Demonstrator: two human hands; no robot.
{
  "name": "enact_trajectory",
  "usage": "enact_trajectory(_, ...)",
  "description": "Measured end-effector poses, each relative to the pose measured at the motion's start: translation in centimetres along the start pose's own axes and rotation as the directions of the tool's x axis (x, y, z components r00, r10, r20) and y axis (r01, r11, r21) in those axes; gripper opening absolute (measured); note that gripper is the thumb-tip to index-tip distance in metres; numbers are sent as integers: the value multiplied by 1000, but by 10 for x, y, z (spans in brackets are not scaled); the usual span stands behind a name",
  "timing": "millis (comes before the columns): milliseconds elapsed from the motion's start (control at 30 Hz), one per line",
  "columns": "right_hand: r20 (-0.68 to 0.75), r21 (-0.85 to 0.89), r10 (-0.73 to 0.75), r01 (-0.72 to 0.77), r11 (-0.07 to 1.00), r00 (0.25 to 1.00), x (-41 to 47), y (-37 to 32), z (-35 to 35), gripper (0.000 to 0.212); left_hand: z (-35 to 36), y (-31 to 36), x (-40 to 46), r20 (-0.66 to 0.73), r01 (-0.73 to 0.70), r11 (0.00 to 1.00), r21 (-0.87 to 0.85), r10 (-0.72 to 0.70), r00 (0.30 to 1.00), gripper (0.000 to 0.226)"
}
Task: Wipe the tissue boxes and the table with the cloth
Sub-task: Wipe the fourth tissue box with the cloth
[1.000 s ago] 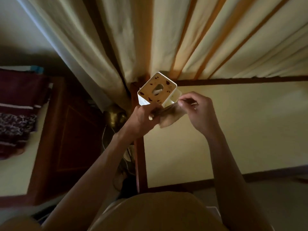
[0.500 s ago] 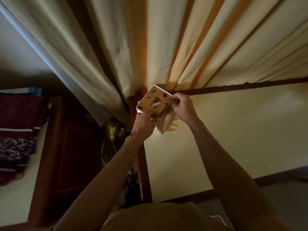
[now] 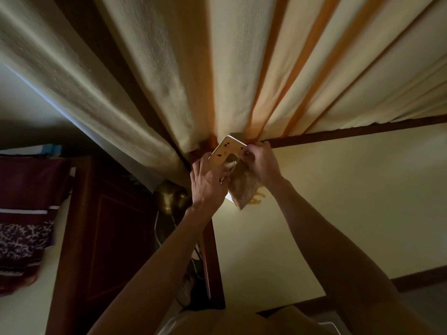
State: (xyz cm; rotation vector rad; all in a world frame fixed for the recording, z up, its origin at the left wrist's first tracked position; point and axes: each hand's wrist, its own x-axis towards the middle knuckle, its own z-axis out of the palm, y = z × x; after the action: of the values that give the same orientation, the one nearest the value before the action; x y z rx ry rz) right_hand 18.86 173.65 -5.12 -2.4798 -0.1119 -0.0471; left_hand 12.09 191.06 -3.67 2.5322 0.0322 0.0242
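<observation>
Left hand [image 3: 208,183] grips tissue box [image 3: 227,151]; right hand [image 3: 262,163] presses cloth [image 3: 243,189] against it

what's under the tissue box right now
Below the tissue box, the left hand grips it, and the brown cloth, held by the right hand, hangs against its lower side. The box's underside is covered by them, so it cannot be seen.

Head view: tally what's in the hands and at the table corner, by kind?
Tissue box: 1, held by left hand
Cloth: 1, gripped by right hand
Brass pot: 1
Hands: 2
Total: 5
</observation>
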Motion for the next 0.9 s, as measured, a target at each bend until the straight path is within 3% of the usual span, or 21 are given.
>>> enact_trajectory(67, -93, -49, -6, 1, 999, 996, -10, 2, 2, 29, -1, -1, 3, 34, 31, 999, -12, -31, 999, 68)
enact_trajectory(133, -176, 35, 94, -90, 995, 980, -22, 3, -1, 44, -3, -4, 10, 95, 97, 994, -48, -92, 991, 88)
enact_trajectory(267, 8, 239, 364, -356, 904, 931, -45, 0, -3, 53, -7, -10, 17, 240, 228, 957, -182, -181, 954, 107)
enact_trajectory(433, 39, 364, 386, -373, 853, 922, -45, 2, -2, 39, -2, -10, -1, 222, 198, 970, -140, -164, 961, 107)
enact_trajectory(667, 61, 216, 204, -212, 953, 977, -30, 10, -13, 33, 3, -2, -37, 189, 176, 966, -190, -141, 972, 100)
enact_trajectory(733, -62, 93, 144, -138, 986, 988, -35, 8, -11, 30, 0, 0, -37, 156, 146, 976, -159, -121, 980, 91)
enact_trajectory(800, -188, 81, 63, -48, 996, 980, -50, 1, -7, 22, -4, 0, -30, 96, 65, 994, -91, -56, 994, 76)
enact_trajectory(900, -145, 196, 22, 7, 980, 989, -88, -16, 13, 36, -7, 1, -8, 23, -79, 996, -33, 80, 997, 53)
